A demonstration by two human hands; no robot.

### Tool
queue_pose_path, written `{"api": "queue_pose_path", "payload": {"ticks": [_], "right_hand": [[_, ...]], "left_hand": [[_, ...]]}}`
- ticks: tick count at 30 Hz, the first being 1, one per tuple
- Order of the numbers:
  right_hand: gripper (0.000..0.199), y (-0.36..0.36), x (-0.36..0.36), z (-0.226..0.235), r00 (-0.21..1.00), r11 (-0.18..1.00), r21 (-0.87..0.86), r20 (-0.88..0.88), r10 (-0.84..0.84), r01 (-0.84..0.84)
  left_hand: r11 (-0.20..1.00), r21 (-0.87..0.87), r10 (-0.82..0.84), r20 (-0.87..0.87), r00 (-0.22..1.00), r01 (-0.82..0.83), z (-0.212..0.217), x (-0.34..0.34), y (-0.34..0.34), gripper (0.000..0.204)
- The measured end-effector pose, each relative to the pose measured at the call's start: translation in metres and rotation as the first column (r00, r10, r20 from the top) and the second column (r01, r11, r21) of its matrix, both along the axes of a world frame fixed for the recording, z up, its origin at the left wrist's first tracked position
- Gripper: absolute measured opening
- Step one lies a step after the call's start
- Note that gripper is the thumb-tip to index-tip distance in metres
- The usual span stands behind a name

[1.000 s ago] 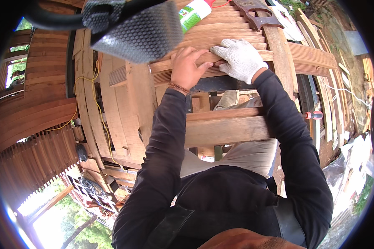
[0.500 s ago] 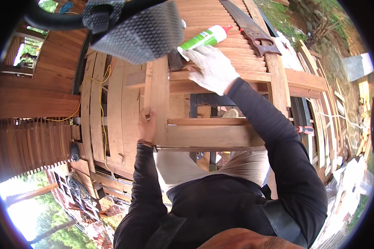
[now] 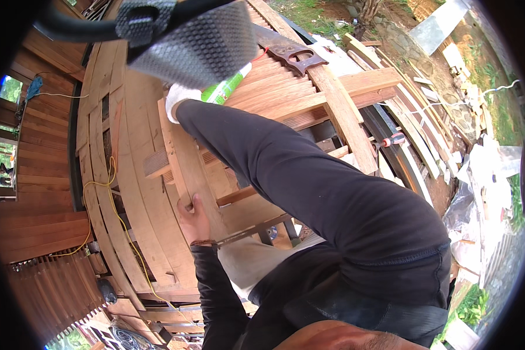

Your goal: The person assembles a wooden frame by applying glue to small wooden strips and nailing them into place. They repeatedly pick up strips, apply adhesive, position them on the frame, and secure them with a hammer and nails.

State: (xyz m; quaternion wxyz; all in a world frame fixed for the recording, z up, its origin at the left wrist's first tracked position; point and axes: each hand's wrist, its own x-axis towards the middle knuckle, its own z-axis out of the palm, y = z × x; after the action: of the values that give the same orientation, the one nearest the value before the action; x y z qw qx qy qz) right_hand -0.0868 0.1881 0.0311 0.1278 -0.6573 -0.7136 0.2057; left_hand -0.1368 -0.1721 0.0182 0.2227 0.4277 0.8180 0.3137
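White work glove (image 3: 179,98) beside a green-and-white glue bottle (image 3: 226,86); reddish-brown wooden plank (image 3: 189,169); black sleeves (image 3: 309,175); yellow cord (image 3: 108,204) left of the plank; dark brown saw handle (image 3: 300,56).

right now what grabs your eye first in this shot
The long dark-sleeved right arm cuts across the middle, its white-gloved right hand up at the far end of a wooden board, beside a green and white tube. Lower down, the bare left hand grips the same board's edge. A hand saw lies on the slatted wood at top.

plank (image 3: 186,169): bare matt wood | bottle (image 3: 224,87): glossy plastic | glove (image 3: 178,96): cloth
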Motion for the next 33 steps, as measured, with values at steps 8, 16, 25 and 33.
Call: {"api": "queue_pose_path", "payload": {"ticks": [8, 16, 25, 33], "right_hand": [[0.065, -0.065, 0.000, 0.088, 0.963, 0.982, 0.066, -0.197, 0.185, -0.175], [0.054, -0.231, 0.211, 0.150, 0.380, 0.746, -0.240, -0.925, 0.019, -0.621], [0.047, -0.287, 0.399, 0.102, 0.322, 0.932, -0.341, -0.874, -0.363, 0.126], [0.064, -0.260, 0.441, 0.086, 0.440, 0.863, -0.488, -0.752, -0.491, 0.131]], "left_hand": [[0.997, 0.078, 0.014, 0.018, 1.000, -0.015, -0.020, -0.019, -0.009, 0.064], [0.932, 0.303, -0.005, -0.542, 0.840, 0.202, 0.007, 0.009, 0.000, 0.063], [0.611, 0.359, -0.556, -0.440, 0.705, 0.705, 0.032, 0.203, 0.158, 0.061], [0.530, 0.321, -0.598, -0.515, 0.614, 0.785, -0.018, 0.226, 0.201, 0.043]]}}
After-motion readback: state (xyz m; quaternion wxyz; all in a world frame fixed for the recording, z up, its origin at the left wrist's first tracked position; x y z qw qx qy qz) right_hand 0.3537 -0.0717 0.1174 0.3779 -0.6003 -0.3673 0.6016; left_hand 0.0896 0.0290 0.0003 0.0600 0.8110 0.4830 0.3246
